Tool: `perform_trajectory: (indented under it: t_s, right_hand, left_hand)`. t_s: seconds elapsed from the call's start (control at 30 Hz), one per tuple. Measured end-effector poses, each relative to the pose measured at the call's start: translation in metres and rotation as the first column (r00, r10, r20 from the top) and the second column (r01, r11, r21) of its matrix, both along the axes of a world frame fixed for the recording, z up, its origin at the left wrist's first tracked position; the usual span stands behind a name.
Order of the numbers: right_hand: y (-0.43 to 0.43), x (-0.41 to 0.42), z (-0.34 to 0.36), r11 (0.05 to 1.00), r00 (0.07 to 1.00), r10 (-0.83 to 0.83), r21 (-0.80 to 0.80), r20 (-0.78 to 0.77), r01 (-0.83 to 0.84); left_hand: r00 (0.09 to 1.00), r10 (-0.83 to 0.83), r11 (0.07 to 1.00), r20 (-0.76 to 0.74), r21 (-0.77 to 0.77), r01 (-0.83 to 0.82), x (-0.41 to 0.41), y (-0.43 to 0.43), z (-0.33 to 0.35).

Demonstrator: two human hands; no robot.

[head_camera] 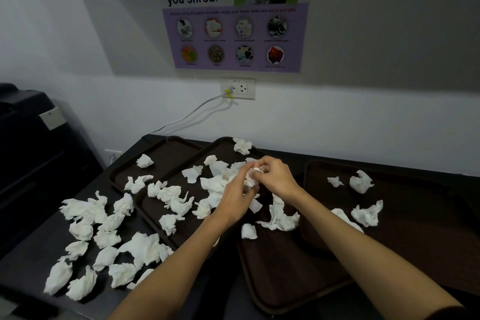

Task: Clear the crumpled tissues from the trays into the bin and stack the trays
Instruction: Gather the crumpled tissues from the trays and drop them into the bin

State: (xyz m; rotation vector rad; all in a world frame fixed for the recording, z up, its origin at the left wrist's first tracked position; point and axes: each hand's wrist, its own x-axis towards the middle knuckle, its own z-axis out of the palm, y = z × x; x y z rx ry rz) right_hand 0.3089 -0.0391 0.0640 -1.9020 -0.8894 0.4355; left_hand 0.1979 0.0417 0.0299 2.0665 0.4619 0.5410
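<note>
Several dark brown trays lie on a black table: one at the far left (166,149), a middle one (155,209), a near one (285,267) and a right one (415,228). Crumpled white tissues (176,200) are strewn over the trays, and a larger heap of tissues (104,249) lies on the table at the left. Over the middle tray my left hand (235,199) and my right hand (272,176) meet, both gripping the same wad of tissues (249,179). No bin is in view.
A black printer or shredder cabinet (33,153) stands left of the table. The white wall behind carries a wall socket (237,89) with a plugged-in cable and a "Check before you shred!" poster (233,15).
</note>
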Motion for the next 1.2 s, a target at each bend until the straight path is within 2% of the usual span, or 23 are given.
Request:
perform_trajectory:
  t_s: [0.1,0.2,0.27,0.33,0.4,0.5,0.63,0.9,1.2]
  right_hand:
    - [-0.002,0.003,-0.005,0.999,0.999,0.009,-0.034,-0.044,-0.011]
    - [-0.008,0.008,-0.018,0.974,0.994,0.098,-0.210,0.045,-0.086]
    - [-0.013,0.012,-0.029,0.893,0.959,0.209,-0.436,0.190,-0.109]
    - [-0.019,0.011,-0.039,0.761,0.906,0.318,-0.645,0.281,-0.068]
    - [-0.025,0.008,-0.047,0.667,0.880,0.381,-0.743,0.284,-0.049]
    - [-0.031,0.004,-0.056,0.595,0.873,0.419,-0.802,0.250,-0.055]
    - [-0.031,0.010,-0.066,0.618,0.858,0.429,-0.785,0.283,-0.050]
    - [-0.030,0.020,-0.055,0.751,0.874,0.365,-0.656,0.322,-0.072]
    - [-0.014,0.009,0.011,0.913,0.907,0.269,-0.386,0.325,-0.132]
  left_hand:
    - [0.998,0.059,0.997,0.025,0.041,-0.060,-0.002,0.005,0.000]
    - [0.993,0.118,0.992,0.005,0.036,-0.119,-0.005,0.013,-0.002]
    - [0.991,0.135,0.989,-0.021,0.056,-0.133,-0.009,0.015,-0.004]
    - [0.989,0.139,0.987,-0.042,0.090,-0.135,-0.013,0.014,-0.006]
    - [0.989,0.134,0.987,-0.059,0.099,-0.128,-0.017,0.013,-0.007]
    - [0.988,0.136,0.988,-0.073,0.090,-0.129,-0.019,0.011,-0.009]
    - [0.980,0.174,0.985,-0.097,0.027,-0.172,-0.022,0.011,-0.008]
    - [0.971,0.200,0.979,-0.129,0.064,-0.193,-0.028,0.018,-0.011]
    - [0.973,0.218,0.970,-0.075,0.130,-0.207,-0.043,0.025,0.014]
